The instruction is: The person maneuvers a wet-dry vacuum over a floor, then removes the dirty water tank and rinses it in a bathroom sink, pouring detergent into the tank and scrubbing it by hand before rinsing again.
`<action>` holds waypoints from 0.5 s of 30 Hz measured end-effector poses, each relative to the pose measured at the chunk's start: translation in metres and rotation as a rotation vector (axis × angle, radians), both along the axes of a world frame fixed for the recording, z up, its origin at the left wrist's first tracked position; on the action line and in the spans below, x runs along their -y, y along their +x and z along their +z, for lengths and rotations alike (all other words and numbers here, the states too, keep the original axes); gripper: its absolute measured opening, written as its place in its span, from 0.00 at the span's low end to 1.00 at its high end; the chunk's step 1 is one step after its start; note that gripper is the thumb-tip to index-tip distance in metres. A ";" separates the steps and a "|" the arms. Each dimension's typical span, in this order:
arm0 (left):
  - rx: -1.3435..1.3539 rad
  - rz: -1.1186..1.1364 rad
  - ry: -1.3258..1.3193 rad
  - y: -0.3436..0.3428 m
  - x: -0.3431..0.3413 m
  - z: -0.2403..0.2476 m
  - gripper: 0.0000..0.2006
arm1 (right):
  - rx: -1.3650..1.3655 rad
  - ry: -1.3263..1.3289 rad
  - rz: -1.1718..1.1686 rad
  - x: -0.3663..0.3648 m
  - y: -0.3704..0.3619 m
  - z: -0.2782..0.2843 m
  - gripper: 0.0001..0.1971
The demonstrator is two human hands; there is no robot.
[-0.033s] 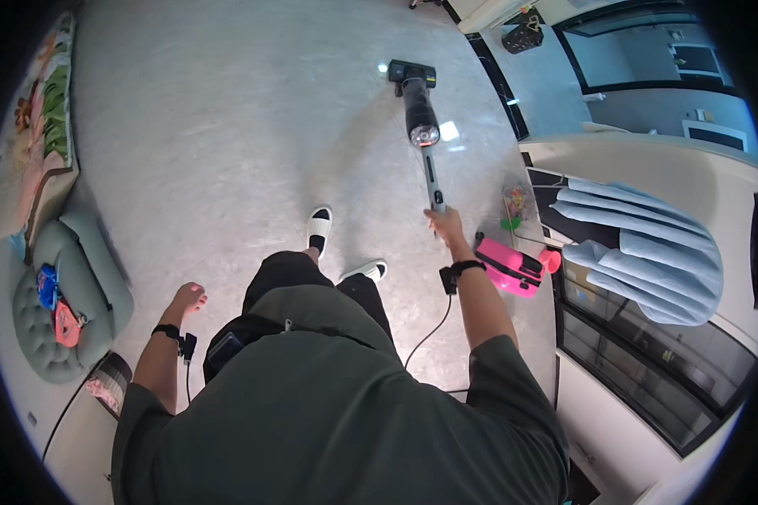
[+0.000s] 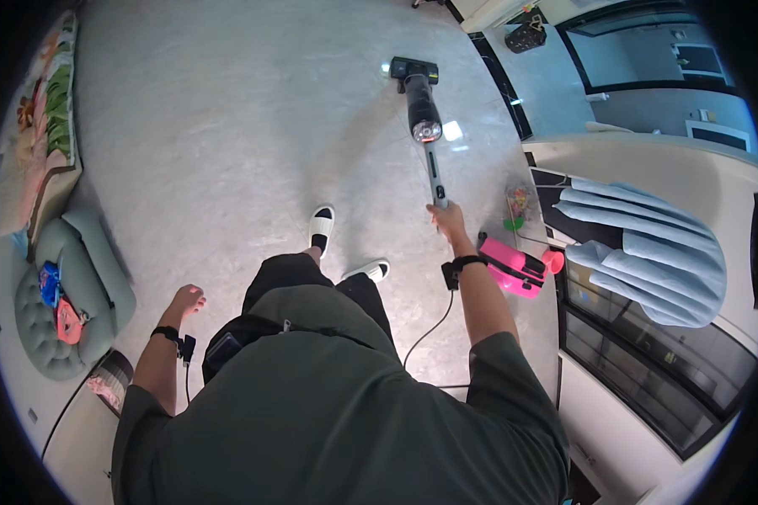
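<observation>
My right hand [image 2: 449, 220] is wrapped round the grey handle of a cordless stick vacuum [image 2: 424, 109], held out ahead of me. Its wide black floor head [image 2: 414, 70] rests flat on the grey floor, and the dark cylindrical body slopes back toward me. My left hand [image 2: 189, 300] hangs at my left side with its fingers curled in and nothing visible in them. A black strap with a small device and a cable is on each wrist.
A pink suitcase [image 2: 514, 267] stands beside my right forearm, near a clear container of colourful bits [image 2: 516, 202]. Light-blue cloth [image 2: 640, 244] hangs at the right. A green inflatable seat [image 2: 55, 311] and a bed edge [image 2: 59, 181] line the left. A black bin [image 2: 525, 35] is far right.
</observation>
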State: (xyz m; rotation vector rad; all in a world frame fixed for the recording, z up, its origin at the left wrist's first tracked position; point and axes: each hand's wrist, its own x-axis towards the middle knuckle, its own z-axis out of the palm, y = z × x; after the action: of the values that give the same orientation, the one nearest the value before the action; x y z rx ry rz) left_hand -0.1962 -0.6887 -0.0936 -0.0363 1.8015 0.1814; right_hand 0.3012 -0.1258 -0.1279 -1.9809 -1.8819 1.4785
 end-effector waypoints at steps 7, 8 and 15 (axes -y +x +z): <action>0.027 -0.092 -0.094 0.012 0.038 -0.007 0.11 | 0.284 0.236 0.112 0.001 0.037 0.005 0.16; 0.076 -0.105 -0.097 0.005 0.034 -0.015 0.11 | 0.293 0.235 0.075 0.014 0.053 0.010 0.16; 0.087 -0.352 0.021 -0.017 -0.112 -0.046 0.09 | 0.452 0.166 0.027 0.176 0.134 0.058 0.17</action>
State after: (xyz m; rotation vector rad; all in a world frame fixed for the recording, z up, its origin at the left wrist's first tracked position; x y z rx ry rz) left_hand -0.2131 -0.5770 -0.1392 0.2820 1.6890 -0.0521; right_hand 0.4353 -0.3022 -0.0704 -2.3597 -2.1086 0.8888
